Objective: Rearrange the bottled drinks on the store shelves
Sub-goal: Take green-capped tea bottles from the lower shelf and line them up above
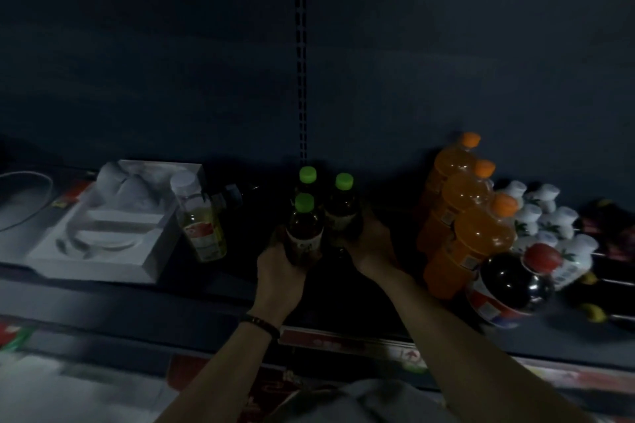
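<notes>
Three green-capped bottles (321,213), centre frame, on the shelf (206,299): clasped between the left hand (280,268) and right hand (369,244). Orange bottles (464,216) grouped at right. Rearrangement judged partly done.

We cannot read the label on the near dark green-capped plastic bottle (304,232), its base hidden behind our left hand (280,266); the far right dark items (606,223) blur into shadow, cut by the edge; the dim grey curved object (24,196) at far left is cropped; the red shelf-edge price strip (343,342) is too smeared to read.
</notes>
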A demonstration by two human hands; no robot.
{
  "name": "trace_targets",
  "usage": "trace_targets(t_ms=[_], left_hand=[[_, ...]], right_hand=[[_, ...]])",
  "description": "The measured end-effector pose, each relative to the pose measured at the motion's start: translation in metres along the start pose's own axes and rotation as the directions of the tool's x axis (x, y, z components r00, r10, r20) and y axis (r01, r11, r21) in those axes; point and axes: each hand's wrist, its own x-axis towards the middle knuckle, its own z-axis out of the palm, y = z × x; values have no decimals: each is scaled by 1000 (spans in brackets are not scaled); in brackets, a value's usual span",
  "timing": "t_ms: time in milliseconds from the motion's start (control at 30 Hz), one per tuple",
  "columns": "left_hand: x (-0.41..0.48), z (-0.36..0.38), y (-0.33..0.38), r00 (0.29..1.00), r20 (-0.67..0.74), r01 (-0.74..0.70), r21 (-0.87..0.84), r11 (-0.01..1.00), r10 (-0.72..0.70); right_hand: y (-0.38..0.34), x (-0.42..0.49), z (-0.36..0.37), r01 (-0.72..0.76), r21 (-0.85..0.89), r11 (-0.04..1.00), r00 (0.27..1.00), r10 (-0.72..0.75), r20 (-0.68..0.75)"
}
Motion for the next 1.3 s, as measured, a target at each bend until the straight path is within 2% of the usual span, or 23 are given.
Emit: trace_targets(t_ms=[233,400,667,900,1067,1133,1200,1300], left_hand=[[0,4,-5,999,4,34,-42,999,-34],[-2,4,-4,1000,-2,29,-34,999,-29],[-6,1,2,999,19,43,-39,998,-43],[-6,0,-4,998,28,50,-26,998,-49],[-48,0,9,993,-114,19,-72,997,-27],[-72,3,19,999,-42,25,-50,998,-27],[-90,11,26,984,180,-16,42,999,8],[-108,34,34,869,485,-196,151,969,100]], right_hand=[[2,5,5,23,-22,999,1000,-23,10],[8,2,0,5,-167,986,998,5,62],[0,7,-4,-14,-207,978,997,30,74],[-3,-5,-6,-60,-162,985,997,67,36],[5,-60,-24,-39,-61,997,999,41,23],[14,-89,-36,-23,-71,997,999,27,47],[27,-116,-53,-12,-100,995,994,23,110],[53,-152,-88,-10,-187,982,983,45,180]])
